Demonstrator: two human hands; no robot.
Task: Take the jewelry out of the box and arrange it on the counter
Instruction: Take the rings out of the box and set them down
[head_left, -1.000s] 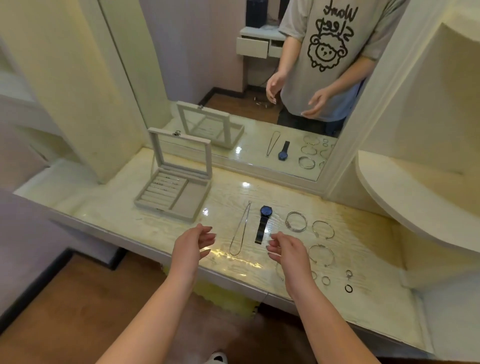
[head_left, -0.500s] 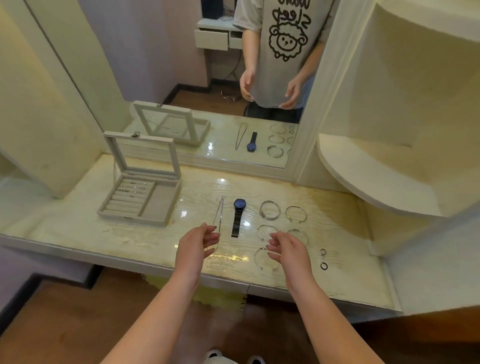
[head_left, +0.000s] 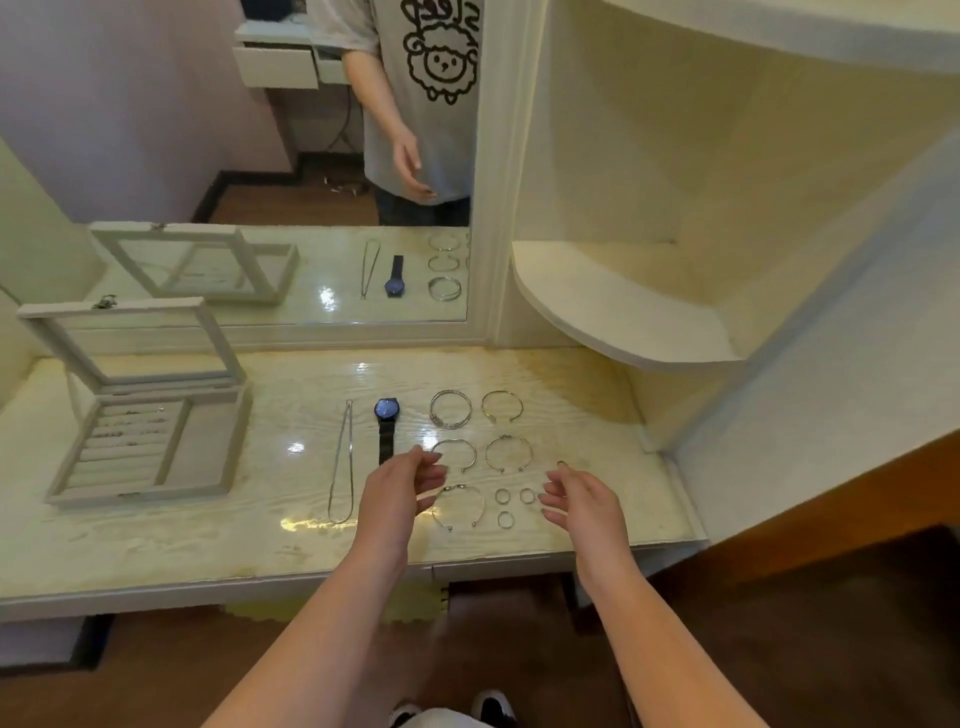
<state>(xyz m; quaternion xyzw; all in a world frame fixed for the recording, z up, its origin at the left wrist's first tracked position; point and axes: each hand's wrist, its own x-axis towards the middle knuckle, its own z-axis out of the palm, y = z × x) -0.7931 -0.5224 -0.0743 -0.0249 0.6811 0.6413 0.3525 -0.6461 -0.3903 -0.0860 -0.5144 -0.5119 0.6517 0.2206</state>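
While left hand (head_left: 397, 493), right hand (head_left: 584, 506) hover: five bangles (head_left: 439, 421).

Soft, warm light falls from overhead, bright on the glossy worktop (head_left: 156, 540), which throws back white glare spots near its middle and along its front. The mirror (head_left: 260, 156) repeats one glint. The floor (head_left: 104, 686) below sits in dim shadow. Straight edges bow toward the borders of the view, and fine detail everywhere looks slightly soft.
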